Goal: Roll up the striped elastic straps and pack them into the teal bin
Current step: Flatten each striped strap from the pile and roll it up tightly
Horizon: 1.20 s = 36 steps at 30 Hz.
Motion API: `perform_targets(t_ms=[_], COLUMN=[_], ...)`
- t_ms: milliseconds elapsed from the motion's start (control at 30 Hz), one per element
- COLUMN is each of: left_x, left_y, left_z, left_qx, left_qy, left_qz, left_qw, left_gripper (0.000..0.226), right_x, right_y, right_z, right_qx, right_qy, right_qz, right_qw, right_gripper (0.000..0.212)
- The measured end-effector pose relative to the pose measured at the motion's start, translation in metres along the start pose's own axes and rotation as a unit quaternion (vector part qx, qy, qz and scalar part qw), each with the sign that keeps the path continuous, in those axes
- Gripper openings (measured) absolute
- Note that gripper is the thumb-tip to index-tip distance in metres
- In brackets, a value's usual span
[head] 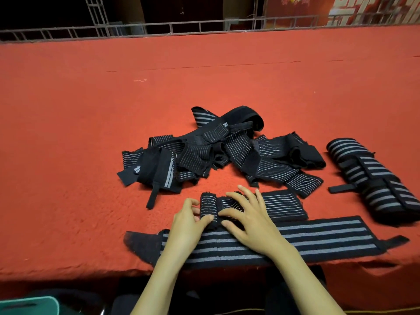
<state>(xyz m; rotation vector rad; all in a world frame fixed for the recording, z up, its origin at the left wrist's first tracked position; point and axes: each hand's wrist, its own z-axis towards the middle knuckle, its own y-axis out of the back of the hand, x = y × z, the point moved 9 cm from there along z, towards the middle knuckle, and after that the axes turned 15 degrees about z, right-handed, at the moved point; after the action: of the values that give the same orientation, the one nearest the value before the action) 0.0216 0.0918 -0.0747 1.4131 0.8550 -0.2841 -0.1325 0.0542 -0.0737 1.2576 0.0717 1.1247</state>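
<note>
Red felt (91, 133) covers a broad table that runs back to a metal railing (159, 27) and a dark, blurred background. Near the front edge, a thin-striped strap (281, 204) lies flat, its left end wound into a small roll (208, 207). That roll sits between the two hands. The left hand (188, 220) presses against the roll's left side, thumb and fingertips curled onto it. The right hand (247, 220) lies spread over the strap just right of the roll, fingers wide and touching the roll's edge. Under both wrists, nearer still, a long wide-striped strap (318, 237) stretches flat from left to right. Beyond the hands lies a tangled heap of loose straps (216, 151); how many it holds is hard to make out. Far right, a row of already rolled straps (368, 178) lies side by side, its near end cut off by the frame edge. At the bottom left corner, below the table edge, only a corner of the teal bin (34, 303) shows; its contents are hidden.
</note>
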Motion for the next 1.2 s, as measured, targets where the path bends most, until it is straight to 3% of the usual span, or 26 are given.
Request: perform_targets(t_ms=[533, 833, 1000, 1133, 1200], left_x=[0.028, -0.013, -0.022, -0.033, -0.031], left_y=[0.036, 0.027, 0.012, -0.001, -0.004], left_z=[-0.001, -0.018, -0.016, -0.016, -0.015], left_qx=[-0.060, -0.210, -0.177, -0.100, -0.063], left_qy=[0.055, -0.062, -0.133, -0.185, -0.183], left_qz=[-0.024, 0.085, 0.088, 0.075, 0.030], left_qw=[0.996, 0.972, 0.971, 0.975, 0.981], left_gripper=[0.027, 0.024, 0.030, 0.019, 0.027], right_x=[-0.003, -0.007, -0.007, -0.009, -0.011], right_y=[0.000, 0.002, 0.003, 0.004, 0.005], right_z=[0.000, 0.000, 0.000, -0.001, -0.001], right_qx=[-0.010, -0.020, -0.030, -0.044, -0.046], right_qy=[-0.016, -0.023, -0.025, -0.031, -0.033], right_qz=[-0.011, -0.018, -0.011, -0.009, -0.008], right_qw=[1.000, 0.999, 0.999, 0.999, 0.998], right_gripper=[0.038, 0.037, 0.038, 0.037, 0.036])
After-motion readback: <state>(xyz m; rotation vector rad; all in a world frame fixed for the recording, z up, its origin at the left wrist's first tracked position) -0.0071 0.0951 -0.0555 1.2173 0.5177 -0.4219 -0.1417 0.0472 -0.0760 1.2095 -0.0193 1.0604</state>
